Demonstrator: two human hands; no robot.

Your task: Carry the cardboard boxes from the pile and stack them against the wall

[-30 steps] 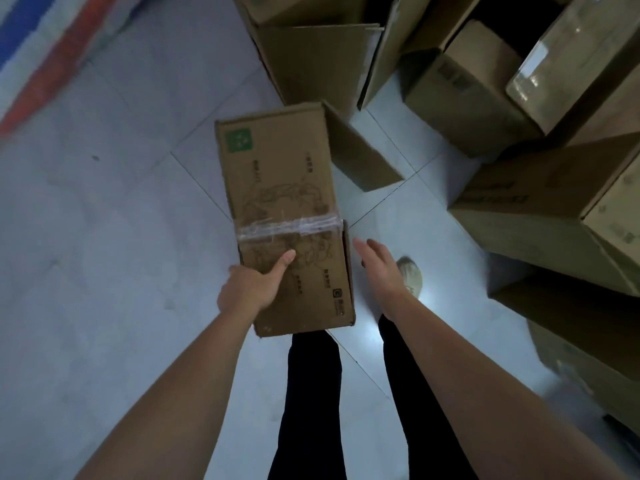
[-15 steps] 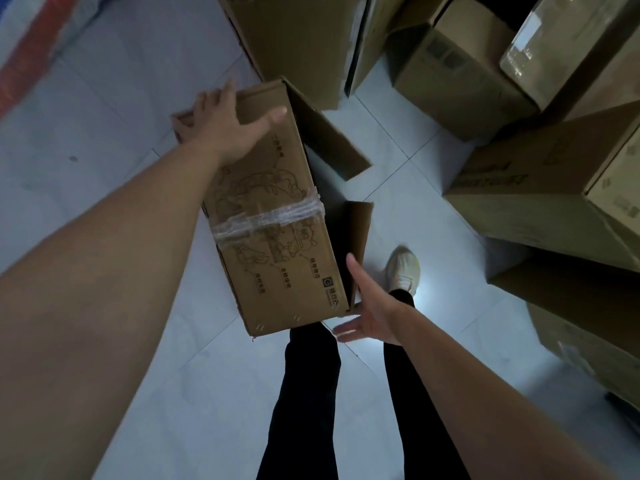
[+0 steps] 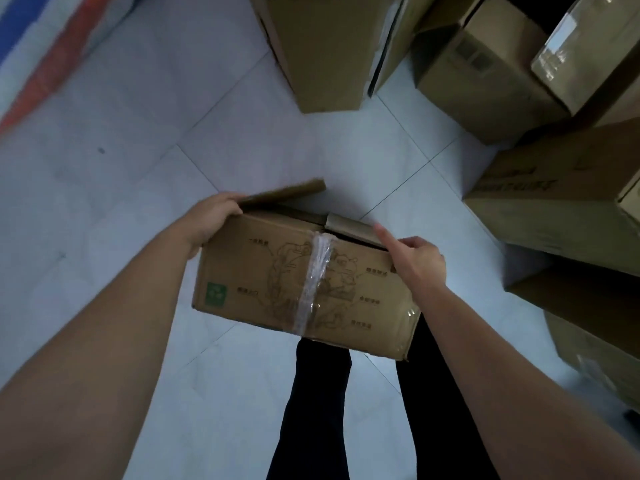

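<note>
I see the taped cardboard box (image 3: 263,292) held clear of the tiled floor (image 3: 138,168), in front of the legs (image 3: 311,410). The left hand (image 3: 211,220) grips its far left corner beside the raised flap (image 3: 284,195). The right hand (image 3: 415,261) lies at the right end with the index finger straight; I cannot tell whether it grips.

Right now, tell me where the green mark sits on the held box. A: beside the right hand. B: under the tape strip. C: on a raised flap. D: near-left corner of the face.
D: the green mark sits at the near-left corner of the box, left of the tape strip and away from the right hand.
</note>
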